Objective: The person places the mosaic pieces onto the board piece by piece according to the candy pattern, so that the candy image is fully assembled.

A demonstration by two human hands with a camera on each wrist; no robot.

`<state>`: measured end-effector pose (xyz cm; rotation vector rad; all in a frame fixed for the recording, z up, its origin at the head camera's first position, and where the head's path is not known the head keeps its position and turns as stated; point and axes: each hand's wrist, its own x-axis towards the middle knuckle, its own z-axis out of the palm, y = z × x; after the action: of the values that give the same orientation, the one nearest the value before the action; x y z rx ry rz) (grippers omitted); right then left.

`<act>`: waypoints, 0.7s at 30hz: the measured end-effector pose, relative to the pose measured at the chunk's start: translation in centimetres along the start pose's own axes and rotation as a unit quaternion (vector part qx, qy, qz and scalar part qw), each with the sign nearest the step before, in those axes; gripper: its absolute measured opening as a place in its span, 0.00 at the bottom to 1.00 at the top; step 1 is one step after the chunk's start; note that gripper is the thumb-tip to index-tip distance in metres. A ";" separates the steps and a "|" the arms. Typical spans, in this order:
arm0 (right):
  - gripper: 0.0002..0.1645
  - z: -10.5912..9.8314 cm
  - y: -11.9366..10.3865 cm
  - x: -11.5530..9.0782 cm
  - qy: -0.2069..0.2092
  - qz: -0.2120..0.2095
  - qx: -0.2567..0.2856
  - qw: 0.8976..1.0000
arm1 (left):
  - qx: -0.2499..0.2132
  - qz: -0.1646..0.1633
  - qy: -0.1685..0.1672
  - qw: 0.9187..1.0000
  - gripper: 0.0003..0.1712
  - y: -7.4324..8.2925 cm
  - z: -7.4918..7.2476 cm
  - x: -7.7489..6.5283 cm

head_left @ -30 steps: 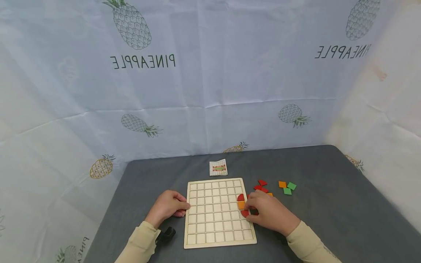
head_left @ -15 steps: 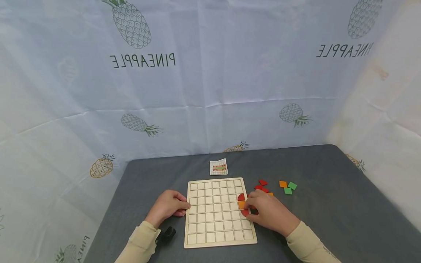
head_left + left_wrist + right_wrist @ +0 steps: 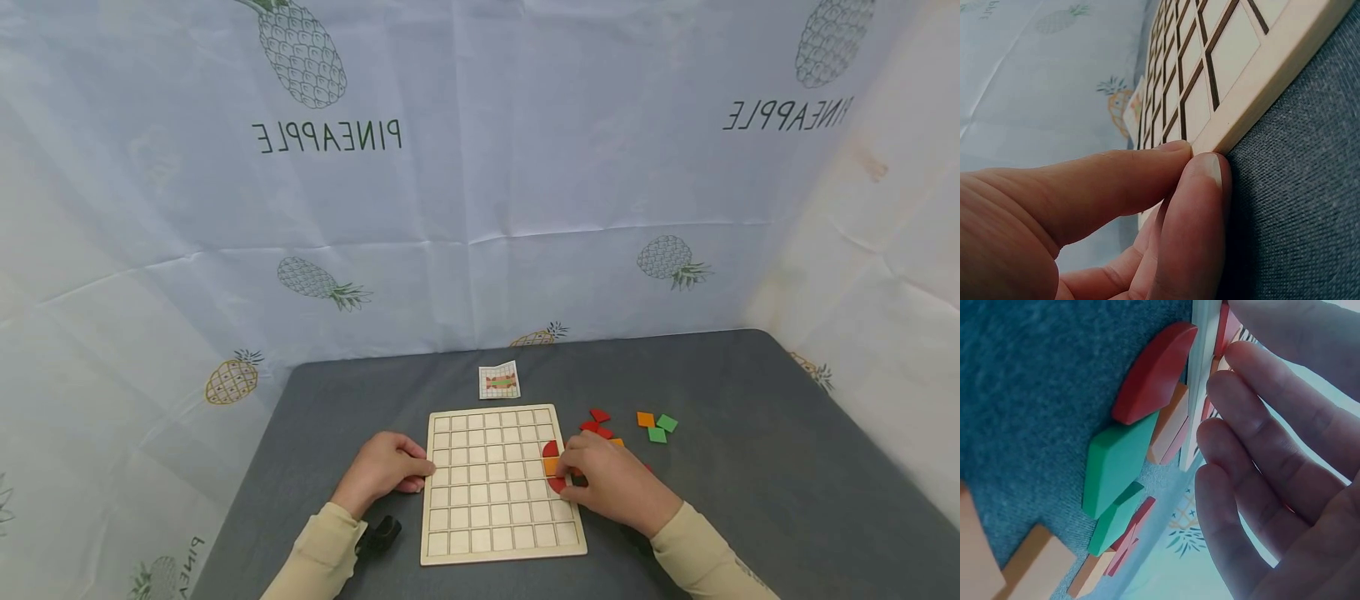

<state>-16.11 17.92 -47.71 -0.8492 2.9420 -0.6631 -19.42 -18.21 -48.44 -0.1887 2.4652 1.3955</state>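
Note:
A light wooden grid board (image 3: 489, 500) lies flat on the dark table. My left hand (image 3: 384, 471) pinches its left edge, the thumb on the rim and the index finger against the side in the left wrist view. Over the right edge, my right hand (image 3: 621, 485) holds a red rounded tile (image 3: 556, 484) between thumb and index finger. Directly above it on the board sit an orange square tile (image 3: 551, 467) and another red rounded tile (image 3: 550, 450). The other right fingers are loosely bent. Part of the board's right edge is hidden under that hand.
A small picture card (image 3: 499, 382) lies behind the board. Loose red tiles (image 3: 599, 415), green tiles (image 3: 657, 435) and orange tiles (image 3: 645, 419) are scattered to the right. The right wrist view shows a green tile (image 3: 1119, 462) beside the board. A black object (image 3: 382, 536) is near the left wrist.
Both hands stay almost still, keeping to the same spots on the board. A small bit of red now shows just right of my right hand.

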 end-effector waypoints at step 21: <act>0.13 -4.2 7.2 1.9 0.021 0.097 0.048 0.994 | -0.011 0.010 -0.027 1.000 0.15 -0.2 -0.4 -0.3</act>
<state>-21.95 24.14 -46.54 -0.5379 2.9493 -0.8090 -19.12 -18.63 -48.30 -0.1299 2.4159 1.4179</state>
